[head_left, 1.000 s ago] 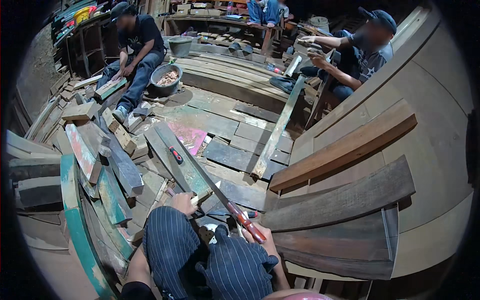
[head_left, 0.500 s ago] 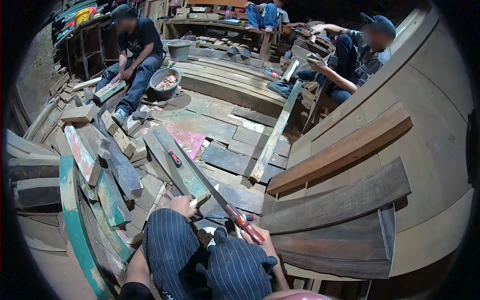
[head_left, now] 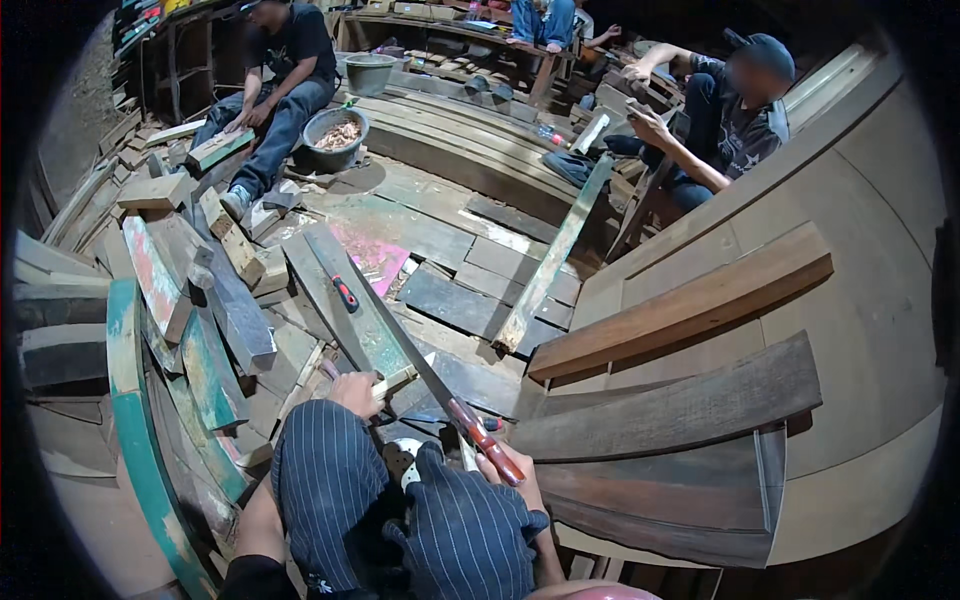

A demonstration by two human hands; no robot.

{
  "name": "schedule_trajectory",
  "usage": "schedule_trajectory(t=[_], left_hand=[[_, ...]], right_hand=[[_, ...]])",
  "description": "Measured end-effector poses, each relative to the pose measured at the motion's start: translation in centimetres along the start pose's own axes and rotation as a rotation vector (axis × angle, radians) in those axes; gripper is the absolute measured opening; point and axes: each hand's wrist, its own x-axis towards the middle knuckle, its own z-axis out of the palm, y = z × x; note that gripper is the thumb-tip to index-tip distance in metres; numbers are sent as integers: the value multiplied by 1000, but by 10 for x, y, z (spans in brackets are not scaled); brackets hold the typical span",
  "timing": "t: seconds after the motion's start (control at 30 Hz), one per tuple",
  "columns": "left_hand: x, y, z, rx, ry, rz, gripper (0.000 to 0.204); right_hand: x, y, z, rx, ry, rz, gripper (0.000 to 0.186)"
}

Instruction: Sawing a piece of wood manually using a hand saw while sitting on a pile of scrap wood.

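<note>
My left hand is closed around a short pale wood piece at the near end of a plank. My right hand is closed under the red-brown handle of a long-bladed machete, fingertips showing on its left side. The blade points away and to the left, over the plank's right edge. On the plank lies a slim tool with a red and black handle. Another red and black handle shows beside the machete's grip, partly hidden. A white perforated piece sits between my knees.
Wood offcuts pile up on my left, with a curved green board. To my right, curved beams rest on pale panels. A bucket of shavings stands ahead. Two people sit working; another is at the back.
The whole view has shifted slightly, so the surroundings sit a little differently. My hands, the machete and the pale wood piece keep nearly the same places relative to each other.
</note>
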Motion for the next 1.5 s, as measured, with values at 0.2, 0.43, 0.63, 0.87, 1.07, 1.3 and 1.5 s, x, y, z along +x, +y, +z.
schedule_trajectory(t=[0.2, 0.43, 0.63, 0.87, 1.07, 1.3, 1.5], left_hand=[[4, -1, 6, 34, 10, -15, 40], [2, -5, 12, 7, 63, -23, 33], [0, -11, 13, 66, 40, 2, 34], [0, 5, -1, -10, 18, 17, 34], [1, -3, 2, 29, -10, 14, 32], [-1, -1, 1, -48, 31, 49, 31], [0, 2, -2, -9, -15, -38, 31]], right_hand=[[5, -4, -4, 43, -28, 58, 18], [2, -2, -1, 19, -27, 20, 18], [-4, -6, 4, 72, -13, 96, 21], [-4, -11, 2, 0, 6, 42, 17], [-1, -22, 3, -19, -23, 83, 18], [0, -27, 1, -37, -40, 96, 18], [-1, -29, 1, -13, -58, 194, 27]])
